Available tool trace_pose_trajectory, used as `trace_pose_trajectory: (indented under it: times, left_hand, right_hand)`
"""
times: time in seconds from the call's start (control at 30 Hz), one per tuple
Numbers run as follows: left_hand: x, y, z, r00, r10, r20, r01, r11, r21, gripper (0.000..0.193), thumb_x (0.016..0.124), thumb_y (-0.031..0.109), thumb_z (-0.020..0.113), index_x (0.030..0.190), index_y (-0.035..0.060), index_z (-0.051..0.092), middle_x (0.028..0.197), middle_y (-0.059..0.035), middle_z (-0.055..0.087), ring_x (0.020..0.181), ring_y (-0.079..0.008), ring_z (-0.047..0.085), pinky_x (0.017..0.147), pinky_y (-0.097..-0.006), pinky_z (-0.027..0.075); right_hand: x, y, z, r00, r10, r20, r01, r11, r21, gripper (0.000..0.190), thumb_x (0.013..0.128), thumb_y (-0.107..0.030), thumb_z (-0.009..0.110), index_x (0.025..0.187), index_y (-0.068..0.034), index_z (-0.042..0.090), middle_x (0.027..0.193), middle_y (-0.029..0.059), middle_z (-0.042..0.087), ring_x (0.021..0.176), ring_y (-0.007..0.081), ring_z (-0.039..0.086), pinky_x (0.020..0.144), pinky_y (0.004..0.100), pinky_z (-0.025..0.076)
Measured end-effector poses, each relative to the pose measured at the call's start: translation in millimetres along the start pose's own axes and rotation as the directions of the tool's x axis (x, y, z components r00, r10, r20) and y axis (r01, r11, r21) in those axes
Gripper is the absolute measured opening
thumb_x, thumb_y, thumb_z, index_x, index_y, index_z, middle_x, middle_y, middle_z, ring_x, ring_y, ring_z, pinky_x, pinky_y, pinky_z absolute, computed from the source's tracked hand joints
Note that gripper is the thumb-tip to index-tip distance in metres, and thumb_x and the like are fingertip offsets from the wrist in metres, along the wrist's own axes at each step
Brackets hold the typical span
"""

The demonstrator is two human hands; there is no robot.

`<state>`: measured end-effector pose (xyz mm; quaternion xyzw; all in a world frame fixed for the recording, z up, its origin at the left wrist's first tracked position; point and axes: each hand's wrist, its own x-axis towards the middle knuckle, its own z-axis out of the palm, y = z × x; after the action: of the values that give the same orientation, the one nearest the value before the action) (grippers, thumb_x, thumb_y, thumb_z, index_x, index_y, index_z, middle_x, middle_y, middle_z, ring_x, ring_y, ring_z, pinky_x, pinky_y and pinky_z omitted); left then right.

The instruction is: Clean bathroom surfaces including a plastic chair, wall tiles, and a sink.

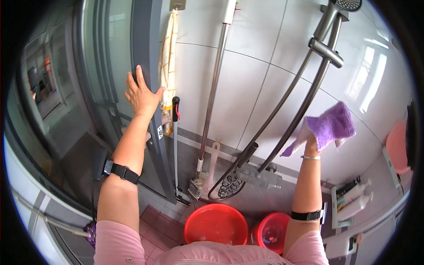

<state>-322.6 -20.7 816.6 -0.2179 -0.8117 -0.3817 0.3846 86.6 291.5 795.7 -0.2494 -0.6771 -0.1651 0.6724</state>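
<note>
My left hand (143,96) lies with fingers spread against the dark grey frame (144,43) of a sliding glass door. In my raised right hand (310,143) is a purple cloth (334,126), which covers most of the fingers. This cloth is held up in front of the grey wall tiles (255,76), right of the shower riser rail (309,99). Whether the cloth touches the tiles, I cannot tell. Just right of the door frame a white and yellow towel (169,59) hangs from a wall hook (178,4).
A red basin (216,225) and a red bucket (272,232) stand before me. A steel-handled mop (215,76) and a squeegee (175,149) lean at the wall. The shower mixer (260,177) juts out below the rail. A shelf with bottles (356,202) is at right.
</note>
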Motion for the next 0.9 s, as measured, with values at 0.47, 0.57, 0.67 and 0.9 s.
trace_pose_trajectory:
  times: [0.47,0.57,0.67,0.9]
  left_hand:
    - [-19,-36,-52,0.992,0.018,-0.124,-0.038,0.986,-0.160,0.096,0.060,0.008,0.066,0.138,0.0130,0.011,0.136,-0.0227,0.021,0.124,-0.0377,0.027,0.101,-0.0411,0.027]
    - [-25,-60,-84,0.982,0.081,-0.168,-0.127,0.952,-0.279,0.092,0.059,0.002,0.062,0.137,0.0102,0.015,0.135,-0.0192,0.025,0.124,-0.0336,0.029,0.101,-0.0378,0.028]
    - [-29,-95,-118,0.981,0.113,-0.159,-0.157,0.940,-0.303,0.091,0.058,0.004,0.062,0.137,0.0082,0.015,0.135,-0.0187,0.027,0.124,-0.0341,0.029,0.101,-0.0379,0.028]
    - [-33,-155,-166,0.995,-0.072,-0.066,0.036,0.899,-0.437,0.081,0.063,0.006,0.059,0.134,-0.0008,0.020,0.126,-0.0207,0.040,0.114,-0.0277,0.042,0.097,-0.0318,0.031]
  right_hand:
    - [167,-203,96,0.921,-0.350,0.169,0.356,0.935,-0.003,0.046,0.076,-0.034,0.055,0.109,-0.001,0.052,0.117,0.0226,0.046,0.115,0.0402,0.034,0.100,0.0469,0.021]
    - [144,-190,124,0.937,-0.293,0.191,0.314,0.945,-0.089,0.048,0.075,-0.034,0.056,0.115,-0.008,0.049,0.123,0.0164,0.044,0.120,0.0370,0.029,0.103,0.0493,0.015]
    - [95,-200,134,0.889,-0.272,0.368,0.347,0.925,-0.154,0.051,0.076,-0.037,0.055,0.120,-0.014,0.047,0.129,0.0113,0.040,0.124,0.0347,0.024,0.103,0.0550,0.009]
    - [-34,-169,157,0.649,-0.178,0.740,0.375,0.921,-0.108,0.066,0.079,-0.024,0.046,0.135,-0.001,0.020,0.141,0.0233,0.010,0.130,0.0428,-0.002,0.106,0.0503,0.000]
